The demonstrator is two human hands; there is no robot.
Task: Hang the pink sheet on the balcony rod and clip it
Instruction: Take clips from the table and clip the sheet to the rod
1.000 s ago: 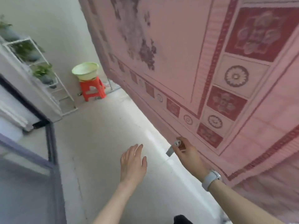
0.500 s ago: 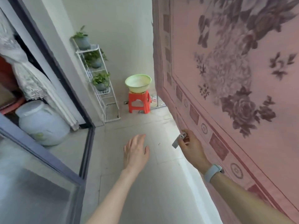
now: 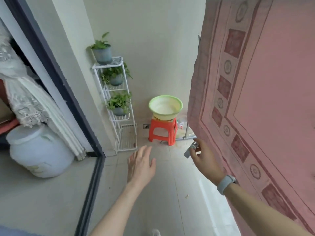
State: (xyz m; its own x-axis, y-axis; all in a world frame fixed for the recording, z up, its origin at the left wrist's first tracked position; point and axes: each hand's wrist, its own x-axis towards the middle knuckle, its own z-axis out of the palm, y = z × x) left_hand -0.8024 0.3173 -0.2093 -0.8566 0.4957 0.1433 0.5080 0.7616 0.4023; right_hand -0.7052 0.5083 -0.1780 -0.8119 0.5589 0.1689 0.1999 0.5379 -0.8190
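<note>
with the pink sheet (image 3: 265, 92) already hung at frame right, a grey clip (image 3: 190, 149) is pinched in the right hand (image 3: 205, 161), the left hand (image 3: 140, 165) is held open and empty, and clipping at the sheet's top edge is judged next.

Home balcony: plant rack (image 3: 117, 103), plastic stool (image 3: 162, 132), hung sheet (image 3: 264, 92).

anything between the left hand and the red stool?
Nothing: in the head view only bare floor tile runs from the left hand to the red stool. The white plant rack stands off to the side.
</note>
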